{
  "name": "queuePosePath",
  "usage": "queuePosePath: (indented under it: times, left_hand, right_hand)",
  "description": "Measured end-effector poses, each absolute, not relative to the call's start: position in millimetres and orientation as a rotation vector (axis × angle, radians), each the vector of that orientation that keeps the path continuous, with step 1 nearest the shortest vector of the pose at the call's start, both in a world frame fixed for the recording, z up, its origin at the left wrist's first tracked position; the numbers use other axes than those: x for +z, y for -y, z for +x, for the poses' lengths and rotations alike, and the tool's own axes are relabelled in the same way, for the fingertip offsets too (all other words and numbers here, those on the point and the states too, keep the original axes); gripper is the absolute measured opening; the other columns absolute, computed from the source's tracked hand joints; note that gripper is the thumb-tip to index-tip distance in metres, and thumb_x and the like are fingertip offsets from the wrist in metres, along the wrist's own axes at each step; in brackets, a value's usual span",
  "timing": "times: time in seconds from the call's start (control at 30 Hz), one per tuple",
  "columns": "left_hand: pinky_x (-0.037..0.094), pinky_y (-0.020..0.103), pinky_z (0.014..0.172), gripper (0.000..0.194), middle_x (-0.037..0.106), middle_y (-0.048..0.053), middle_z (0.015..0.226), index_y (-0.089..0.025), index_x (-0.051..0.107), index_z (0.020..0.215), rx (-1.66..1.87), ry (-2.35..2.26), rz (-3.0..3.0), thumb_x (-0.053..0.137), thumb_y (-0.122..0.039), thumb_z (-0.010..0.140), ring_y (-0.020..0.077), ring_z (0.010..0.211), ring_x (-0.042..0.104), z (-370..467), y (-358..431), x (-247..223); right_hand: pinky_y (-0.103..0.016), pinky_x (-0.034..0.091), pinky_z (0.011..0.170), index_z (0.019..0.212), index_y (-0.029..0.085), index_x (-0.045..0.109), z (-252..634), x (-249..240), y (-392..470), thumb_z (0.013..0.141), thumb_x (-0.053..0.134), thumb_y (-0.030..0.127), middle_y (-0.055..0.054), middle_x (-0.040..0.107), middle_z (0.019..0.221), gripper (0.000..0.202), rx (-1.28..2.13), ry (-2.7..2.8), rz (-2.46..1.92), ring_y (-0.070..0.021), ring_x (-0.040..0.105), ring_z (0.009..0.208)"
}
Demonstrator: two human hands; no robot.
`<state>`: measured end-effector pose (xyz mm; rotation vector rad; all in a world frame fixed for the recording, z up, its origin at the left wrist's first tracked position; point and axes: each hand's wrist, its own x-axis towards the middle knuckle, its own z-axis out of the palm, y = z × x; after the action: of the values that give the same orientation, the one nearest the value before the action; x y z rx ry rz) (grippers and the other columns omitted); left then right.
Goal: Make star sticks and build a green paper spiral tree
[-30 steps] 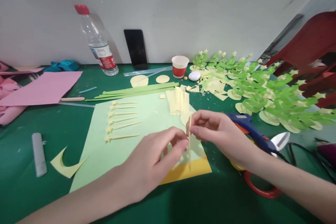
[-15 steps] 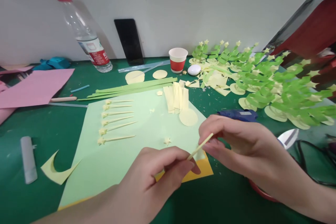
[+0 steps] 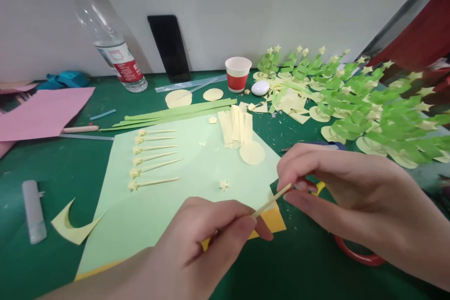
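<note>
My left hand point(image 3: 211, 236) pinches the lower end of a thin pale-yellow paper stick point(image 3: 270, 202) between thumb and forefinger. The stick slants up to the right, and its upper tip is at the closed fingertips of my right hand point(image 3: 337, 183). Both hands are over the lower right of a pale green sheet point(image 3: 133, 229). A small folded paper star point(image 3: 224, 185) lies on the sheet just beyond my left hand. Several star-tipped sticks point(image 3: 158, 181) form a column at the left. Pale-yellow strips point(image 3: 239, 126) and a paper disc point(image 3: 252, 153) lie towards the upper right.
Several green paper plants point(image 3: 383, 112) with star tops crowd the right side. Behind stand a paper cup point(image 3: 238, 75), a phone point(image 3: 169, 49) and a bottle point(image 3: 119, 63). A red handle point(image 3: 362, 257) shows under my right wrist. A glue stick point(image 3: 34, 211) lies at the left.
My right hand has shifted slightly right, and more of the stick shows between the hands. My left hand keeps its pinch. The whole view has moved a little.
</note>
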<state>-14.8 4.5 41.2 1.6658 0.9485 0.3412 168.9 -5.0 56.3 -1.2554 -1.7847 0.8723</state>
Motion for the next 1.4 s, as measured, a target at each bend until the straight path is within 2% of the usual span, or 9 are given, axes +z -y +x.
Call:
queuePosePath:
  times: [0.23, 0.43, 0.6, 0.67, 0.73, 0.8, 0.87, 1.03, 1.4]
  left_hand:
    - [0.019, 0.023, 0.039, 0.036, 0.027, -0.007, 0.043, -0.018, 0.064, 0.068, 0.406, -0.943, 1.471, 0.038, -0.037, 0.085, 0.0065, 0.038, 0.024, -15.1, -5.0, 42.2]
    - [0.021, 0.022, 0.041, 0.031, 0.031, -0.007, 0.045, -0.019, 0.063, 0.066, 0.454, -0.941, 1.334, 0.044, -0.037, 0.083, 0.0061, 0.04, 0.026, -15.5, -5.2, 39.7]
    - [0.018, 0.023, 0.041, 0.032, 0.029, -0.008, 0.046, -0.018, 0.062, 0.069, 0.38, -0.893, 1.271, 0.044, -0.04, 0.084, 0.0066, 0.041, 0.023, -16.4, -8.1, 38.3]
    - [0.017, 0.023, 0.04, 0.033, 0.029, -0.008, 0.047, -0.018, 0.061, 0.071, 0.338, -0.84, 1.251, 0.044, -0.042, 0.085, 0.0072, 0.042, 0.023, -17.4, -9.5, 36.2]
    - [0.015, 0.023, 0.04, 0.034, 0.026, -0.008, 0.047, -0.017, 0.06, 0.072, 0.312, -0.807, 1.224, 0.044, -0.045, 0.085, 0.0077, 0.043, 0.022, -18.3, -10.5, 34.0]
    - [0.015, 0.023, 0.041, 0.036, 0.022, -0.008, 0.047, -0.017, 0.059, 0.072, 0.305, -0.799, 1.196, 0.044, -0.047, 0.085, 0.008, 0.043, 0.021, -18.7, -10.9, 32.5]
    - [0.015, 0.024, 0.042, 0.036, 0.021, -0.008, 0.047, -0.017, 0.059, 0.072, 0.293, -0.793, 1.178, 0.044, -0.047, 0.085, 0.0081, 0.043, 0.021, -18.7, -10.7, 32.5]
    - [0.017, 0.024, 0.043, 0.034, 0.027, -0.008, 0.046, -0.017, 0.059, 0.073, 0.279, -0.805, 1.17, 0.043, -0.044, 0.085, 0.0077, 0.042, 0.022, -17.2, -9.2, 36.9]
    - [0.016, 0.024, 0.042, 0.026, 0.029, -0.009, 0.043, -0.018, 0.061, 0.064, 0.3, -0.936, 1.145, 0.046, -0.033, 0.079, 0.0066, 0.04, 0.023, -14.5, -6.6, 45.8]
  right_hand:
    - [-0.019, 0.031, 0.032, 0.064, 0.024, 0.053, 184.5, 54.9, -0.8, 0.078, 0.048, 0.019, 0.004, 0.054, 0.047, 0.016, 0.591, 2.038, -1.343, -0.0068, 0.043, 0.037]
    - [-0.019, 0.024, 0.037, 0.05, 0.021, 0.033, 218.4, 52.0, -25.7, 0.075, 0.034, 0.012, 0.005, 0.036, 0.041, 0.026, 0.099, 2.022, -1.613, -0.0041, 0.031, 0.036]
    - [-0.023, 0.018, 0.04, 0.044, 0.019, 0.029, 245.4, 38.9, -49.4, 0.081, 0.043, 0.017, 0.007, 0.025, 0.036, 0.04, 0.049, 2.023, -1.804, -0.002, 0.021, 0.033]
    - [-0.023, 0.023, 0.04, 0.043, 0.018, 0.037, 245.5, 35.1, -52.7, 0.08, 0.049, 0.022, 0.007, 0.029, 0.034, 0.039, 0.065, 2.018, -1.8, -0.0027, 0.025, 0.033]
    - [-0.021, 0.036, 0.046, 0.066, 0.015, 0.059, 240.3, 33.2, -52.8, 0.077, 0.052, 0.018, 0.002, 0.053, 0.049, 0.013, 0.079, 1.999, -1.759, -0.0058, 0.042, 0.042]
    - [-0.023, 0.048, 0.061, 0.11, 0.016, 0.056, 232.1, 34.0, -49.5, 0.073, 0.052, 0.013, -0.005, 0.065, 0.096, 0.037, 0.15, 1.98, -1.678, -0.011, 0.058, 0.069]
    - [-0.024, 0.052, 0.071, 0.123, 0.02, 0.049, 222.2, 37.8, -42.9, 0.073, 0.054, 0.016, -0.005, 0.056, 0.12, 0.05, 0.316, 1.927, -1.576, -0.0137, 0.059, 0.088]
    - [-0.017, 0.051, 0.054, 0.07, 0.025, 0.069, 196.2, 54.0, -18.1, 0.072, 0.063, 0.028, 0.002, 0.068, 0.072, 0.008, 0.877, 1.786, -1.383, -0.0102, 0.06, 0.062]
    - [-0.01, 0.041, 0.043, 0.068, 0.023, 0.07, 183.3, 57.7, -3.3, 0.072, 0.067, 0.025, 0.002, 0.062, 0.061, 0.006, 1.421, 1.497, -1.325, -0.0053, 0.053, 0.052]
